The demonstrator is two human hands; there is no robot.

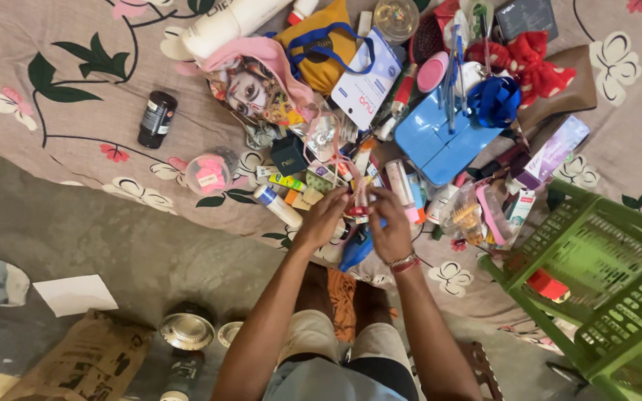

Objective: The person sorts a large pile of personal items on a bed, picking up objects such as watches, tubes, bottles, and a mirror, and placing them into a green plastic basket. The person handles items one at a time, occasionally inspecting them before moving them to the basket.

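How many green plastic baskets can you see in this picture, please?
1. A green plastic basket sits tilted at the right edge, beside the flowered cloth that holds the pile of small items. Others may lie hidden outside the view.

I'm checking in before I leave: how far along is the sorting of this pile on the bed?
Done: little that shows; the green basket holds just one red thing. In hand: the left hand and right hand work together on a small tube. Left: most of the clutter, such as the blue case, yellow pouch and dark bottle.
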